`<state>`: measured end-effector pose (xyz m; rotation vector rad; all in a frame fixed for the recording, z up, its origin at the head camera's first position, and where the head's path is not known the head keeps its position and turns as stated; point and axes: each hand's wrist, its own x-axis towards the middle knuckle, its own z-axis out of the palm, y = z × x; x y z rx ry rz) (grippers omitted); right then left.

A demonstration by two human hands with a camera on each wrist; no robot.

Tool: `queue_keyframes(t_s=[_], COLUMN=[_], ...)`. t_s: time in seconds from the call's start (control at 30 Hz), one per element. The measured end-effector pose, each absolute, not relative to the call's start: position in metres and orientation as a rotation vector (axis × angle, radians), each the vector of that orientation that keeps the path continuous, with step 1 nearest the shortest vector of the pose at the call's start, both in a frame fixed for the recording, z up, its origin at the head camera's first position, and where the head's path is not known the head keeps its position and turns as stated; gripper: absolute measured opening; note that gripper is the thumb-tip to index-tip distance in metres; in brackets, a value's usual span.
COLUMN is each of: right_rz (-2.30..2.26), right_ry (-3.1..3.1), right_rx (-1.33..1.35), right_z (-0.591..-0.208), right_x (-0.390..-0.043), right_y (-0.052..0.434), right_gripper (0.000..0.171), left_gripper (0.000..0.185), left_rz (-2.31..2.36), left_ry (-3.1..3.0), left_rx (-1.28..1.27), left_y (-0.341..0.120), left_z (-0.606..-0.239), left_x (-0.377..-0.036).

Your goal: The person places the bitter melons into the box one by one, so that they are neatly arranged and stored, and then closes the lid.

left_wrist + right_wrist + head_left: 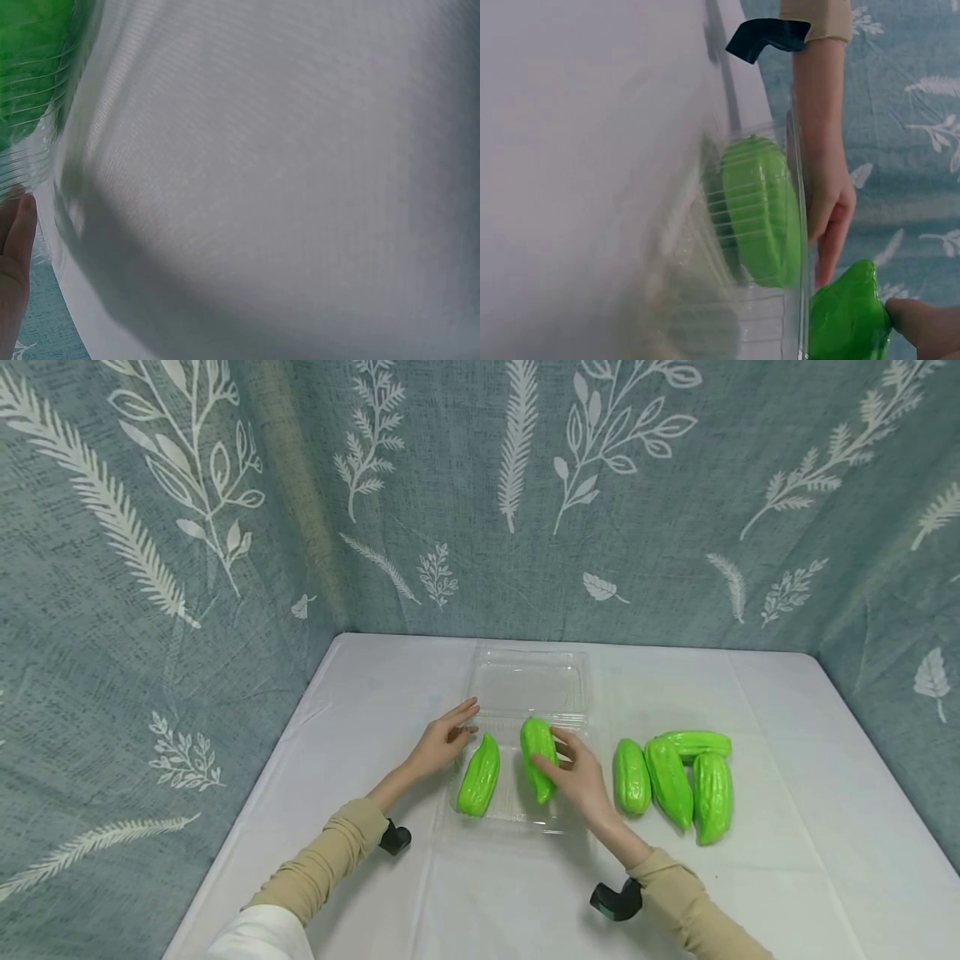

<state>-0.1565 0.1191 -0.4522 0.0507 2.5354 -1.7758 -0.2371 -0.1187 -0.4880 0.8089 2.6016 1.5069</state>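
Note:
A clear plastic clamshell box (517, 817) lies opened out on the table, its lid (532, 687) folded back away from me. One glossy green bitter melon (478, 777) rests in the left part of the base, also visible through the ribbed wall in the right wrist view. My right hand (581, 772) grips a second bitter melon (537, 747) between thumb and fingers, above the right part of the base. At the box's left side, my left hand (442, 743) has its fingers extended near the hinge. The left fingertips (26, 214) appear to touch the clear plastic.
Several more green bitter melons (670, 781) lie grouped on the white-covered table (780, 877) to the right of the box. A blue-grey curtain (465, 485) with white leaf prints hangs behind the table and along its sides. Black wrist mounts (618, 900) stick out below both forearms.

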Motion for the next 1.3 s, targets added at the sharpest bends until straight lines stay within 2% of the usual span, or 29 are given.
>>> queue_keyframes(t_s=[0.6,0.87,1.3], right_rz=[-1.734,-1.697,-1.704], right_ry=[2.552,2.549,2.552], right_rx=[0.071,0.045,0.05], right_z=[-0.466,-0.471,-0.476], right_x=[-0.16,-0.162,-0.161], right_y=[0.104,0.096,0.09], right_gripper=[0.059,0.056,0.057], left_gripper=[0.046,0.044,0.045], left_rz=[1.511,1.491,1.511], left_ry=[2.6,2.587,2.568], left_rx=[0.8,0.791,0.785], left_y=[-0.116,-0.111,-0.111], left_z=[-0.489,-0.455,-0.452], left_x=[-0.239,-0.221,-0.22])
